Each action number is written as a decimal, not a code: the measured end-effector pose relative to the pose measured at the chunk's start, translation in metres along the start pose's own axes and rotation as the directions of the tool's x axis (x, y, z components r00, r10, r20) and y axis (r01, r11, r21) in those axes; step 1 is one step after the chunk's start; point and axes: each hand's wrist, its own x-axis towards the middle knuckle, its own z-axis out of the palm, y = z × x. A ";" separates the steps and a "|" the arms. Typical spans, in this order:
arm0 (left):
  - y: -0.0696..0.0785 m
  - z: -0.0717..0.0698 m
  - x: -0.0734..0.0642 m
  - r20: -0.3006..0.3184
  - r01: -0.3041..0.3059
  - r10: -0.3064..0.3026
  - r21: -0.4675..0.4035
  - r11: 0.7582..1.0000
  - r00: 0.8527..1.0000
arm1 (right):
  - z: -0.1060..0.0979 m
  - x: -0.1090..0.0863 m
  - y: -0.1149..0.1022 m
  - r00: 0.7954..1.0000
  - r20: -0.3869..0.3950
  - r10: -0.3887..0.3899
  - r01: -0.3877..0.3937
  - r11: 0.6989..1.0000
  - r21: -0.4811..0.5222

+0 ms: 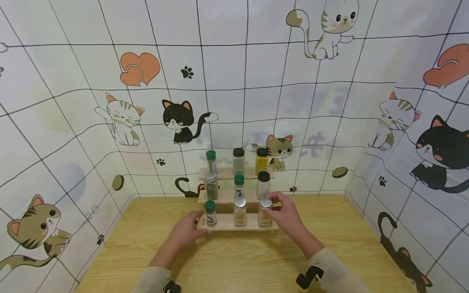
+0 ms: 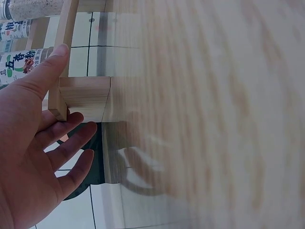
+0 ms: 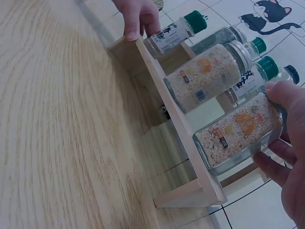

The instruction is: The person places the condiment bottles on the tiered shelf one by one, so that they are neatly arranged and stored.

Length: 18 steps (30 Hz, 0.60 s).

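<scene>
A three-tier wooden spice rack [image 1: 223, 228] stands on the table, its bottom shelf held at the left end by my left hand [image 1: 184, 230]. In the left wrist view the thumb lies on the shelf board [image 2: 61, 90] and the fingers are beneath it. My right hand [image 1: 286, 212] grips a silver-capped glass spice jar [image 3: 240, 131] by its upper part, at the right end of the bottom shelf. Pale grains fill that jar. Beside it are a similar jar [image 1: 239, 213] in the middle and a small green-capped jar [image 1: 210, 215] at the left.
The middle shelf bears a silver-capped jar [image 1: 211, 186], a green-capped jar [image 1: 239, 185] and a black-capped white jar [image 1: 263, 186]. Above are a green-capped jar [image 1: 211, 162], a black-capped jar [image 1: 238, 162] and a yellow jar [image 1: 261, 162]. A cat-print wall covering [image 1: 227, 101] stands behind the wooden table [image 1: 227, 260].
</scene>
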 end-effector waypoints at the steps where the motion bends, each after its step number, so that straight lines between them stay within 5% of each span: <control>1: 0.000 0.000 0.000 0.000 -0.003 0.003 -0.002 1.000 1.000 | 0.000 -0.001 0.001 1.000 -0.003 0.001 -0.001 1.000 -0.004; 10: 0.003 0.002 0.001 -0.003 -0.003 0.003 0.005 1.000 1.000 | -0.003 -0.001 0.000 1.000 -0.014 -0.016 0.016 0.999 -0.029; 18: -0.005 0.003 -0.004 0.014 -0.060 0.060 0.004 0.998 0.998 | -0.014 -0.007 0.009 0.999 -0.021 -0.024 0.022 0.994 -0.112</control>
